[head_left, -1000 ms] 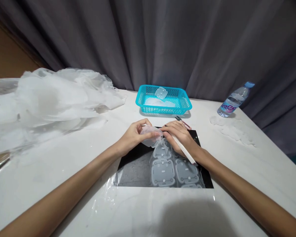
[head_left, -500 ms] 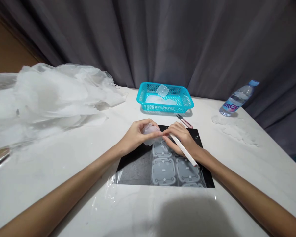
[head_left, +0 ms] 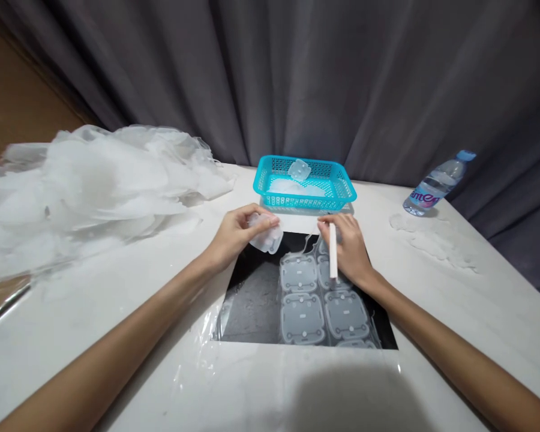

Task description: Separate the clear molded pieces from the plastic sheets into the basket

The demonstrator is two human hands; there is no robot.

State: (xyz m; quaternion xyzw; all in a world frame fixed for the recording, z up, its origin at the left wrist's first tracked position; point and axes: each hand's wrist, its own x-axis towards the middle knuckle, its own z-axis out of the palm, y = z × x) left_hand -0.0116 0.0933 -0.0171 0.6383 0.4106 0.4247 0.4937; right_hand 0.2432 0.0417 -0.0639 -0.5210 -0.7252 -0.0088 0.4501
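Translucent rounded piece [head_left: 269, 238], left hand [head_left: 234, 235] pinching it, right hand [head_left: 351, 251] gripping perhaps wooden stick [head_left: 333, 253]

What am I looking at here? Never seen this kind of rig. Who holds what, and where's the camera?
No robot: these are a person's two bare hands, seen by one camera worn on the head, looking forward and down.

The left hand pinches a translucent piece. The right hand holds a white stick and seems to pinch a thin, clear strip.

Between the forearms, on a white table, lies a dark sheet with grey, rounded-square shapes on its right part. Behind it stands a blue basket with pale pieces inside. Far left is a heap of whitish, filmy sheets; on the right are a water bottle and thin scraps. A grey curtain hangs behind.
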